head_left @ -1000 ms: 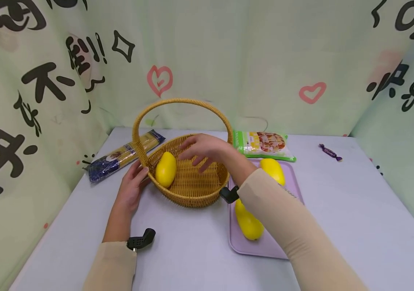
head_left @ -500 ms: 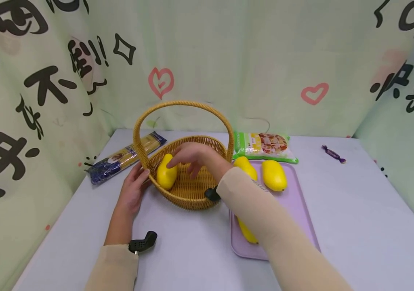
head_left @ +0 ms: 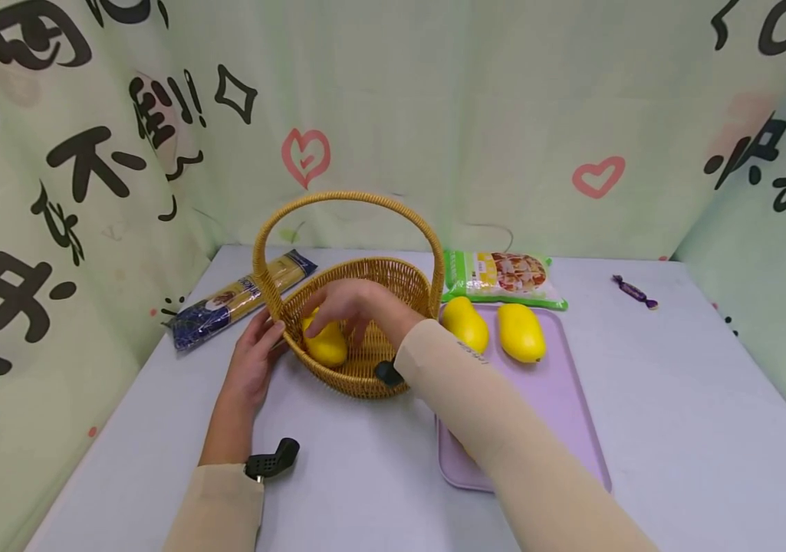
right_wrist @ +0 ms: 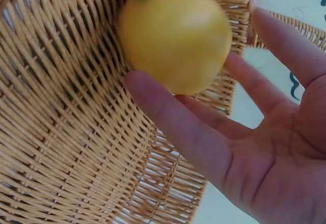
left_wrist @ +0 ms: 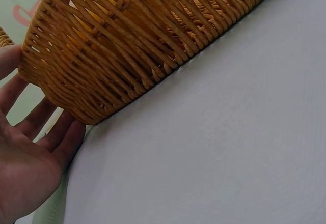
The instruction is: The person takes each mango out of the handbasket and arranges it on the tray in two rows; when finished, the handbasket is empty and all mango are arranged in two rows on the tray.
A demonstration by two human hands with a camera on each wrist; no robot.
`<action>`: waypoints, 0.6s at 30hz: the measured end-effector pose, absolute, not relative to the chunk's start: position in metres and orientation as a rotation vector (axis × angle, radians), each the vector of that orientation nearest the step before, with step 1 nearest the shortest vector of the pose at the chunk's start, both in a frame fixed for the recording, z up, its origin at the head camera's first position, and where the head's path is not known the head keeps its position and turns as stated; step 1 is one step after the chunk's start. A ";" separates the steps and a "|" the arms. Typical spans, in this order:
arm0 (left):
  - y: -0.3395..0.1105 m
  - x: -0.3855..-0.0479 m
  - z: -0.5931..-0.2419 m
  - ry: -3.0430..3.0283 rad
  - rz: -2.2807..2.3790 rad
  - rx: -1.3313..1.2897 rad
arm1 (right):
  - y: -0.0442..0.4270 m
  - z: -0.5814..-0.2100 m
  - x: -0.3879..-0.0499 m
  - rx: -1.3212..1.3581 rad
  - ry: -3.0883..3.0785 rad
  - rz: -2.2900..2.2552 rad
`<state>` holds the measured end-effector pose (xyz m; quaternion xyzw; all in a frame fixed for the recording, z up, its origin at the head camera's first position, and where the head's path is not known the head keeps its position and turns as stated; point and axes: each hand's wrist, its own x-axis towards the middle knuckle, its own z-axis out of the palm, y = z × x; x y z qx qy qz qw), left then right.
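A wicker basket (head_left: 396, 276) with a tall arched handle stands in the middle of the table. Inside it, towards the left, lies a yellow mango (head_left: 329, 349). My right hand (head_left: 356, 301) reaches in from above and grips this mango (right_wrist: 175, 38); in the right wrist view the thumb is on one side and fingers are on the other. At the basket's left side, my left hand (head_left: 252, 359) holds it, thumb at the rim. Its other fingers (left_wrist: 71, 137) touch the outer wall in the left wrist view.
Two mangoes (head_left: 521, 333) lie at the back of a purple tray (head_left: 565, 414), partly covered by my right sleeve. A pack of spaghetti (head_left: 234, 304) lies behind left, a green-and-white food bag (head_left: 503, 278) behind right. A wrapped candy (head_left: 634, 293) lies far right.
My right hand has moved left and down into the basket onto the mango. The mango has tilted and shifted slightly towards the right and front. The left hand stays at the basket.
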<state>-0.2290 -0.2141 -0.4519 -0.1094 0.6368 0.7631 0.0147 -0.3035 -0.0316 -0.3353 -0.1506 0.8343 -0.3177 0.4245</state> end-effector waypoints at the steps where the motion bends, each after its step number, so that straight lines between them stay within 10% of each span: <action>1: -0.214 -0.229 -0.452 1.984 2.372 -0.343 | -0.032 -0.335 -0.303 -0.392 2.093 -0.777; 18: -0.214 -0.231 -0.453 1.995 2.380 -0.314 | -0.018 -0.341 -0.305 -0.567 2.089 -0.700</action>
